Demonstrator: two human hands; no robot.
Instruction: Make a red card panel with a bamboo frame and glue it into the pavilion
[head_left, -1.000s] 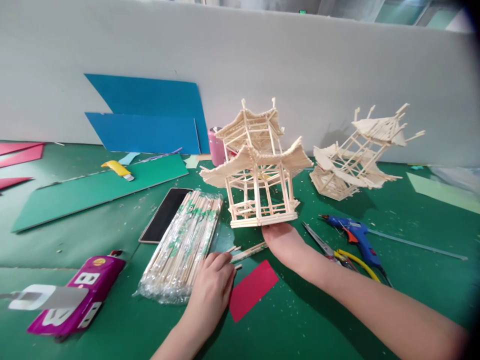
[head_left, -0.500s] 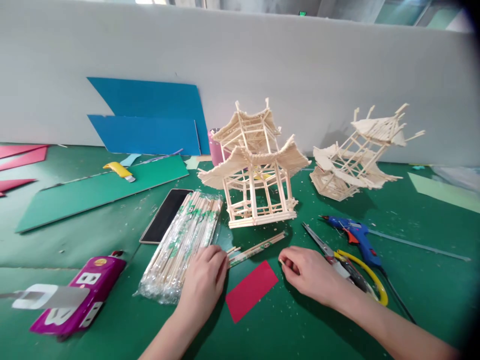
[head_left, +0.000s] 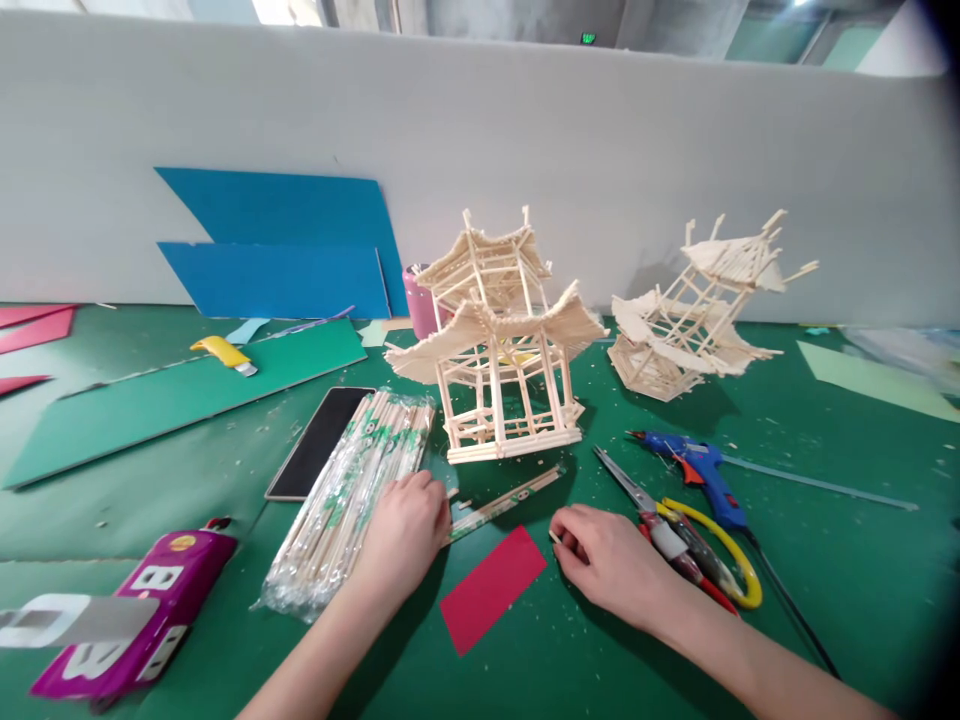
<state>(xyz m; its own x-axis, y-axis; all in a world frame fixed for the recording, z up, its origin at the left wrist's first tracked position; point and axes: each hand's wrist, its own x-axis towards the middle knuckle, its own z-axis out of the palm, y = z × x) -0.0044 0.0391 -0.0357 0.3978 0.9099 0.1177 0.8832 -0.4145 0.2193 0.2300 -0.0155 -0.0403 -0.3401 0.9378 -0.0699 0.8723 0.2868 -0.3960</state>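
My left hand [head_left: 409, 525] rests at the right edge of a clear plastic bag of wrapped chopsticks [head_left: 352, 490]. Its fingers are curled down beside short stick pieces [head_left: 463, 505]; what they hold, if anything, is hidden. A paper-wrapped pair of chopsticks [head_left: 510, 500] lies just beyond. My right hand [head_left: 604, 560] is closed in a pinch, with the pale end of a short wooden stick [head_left: 555, 537] showing at its fingertips. Between the hands lies a red paper rectangle [head_left: 493, 588]. Behind them stands a two-tiered stick pavilion model [head_left: 499, 380].
Right of my right hand are scissors [head_left: 630, 480], yellow-handled pliers [head_left: 720, 530] and a blue glue gun [head_left: 697, 460]. A second stick model [head_left: 690, 330] leans behind. Leftward are a phone [head_left: 311, 450], a purple case [head_left: 142, 610], a yellow cutter [head_left: 223, 352] and green board [head_left: 180, 390].
The whole view has shifted slightly, moving most things left. My left hand has moved a little forward near the short stick pieces. My right hand keeps its pinch.
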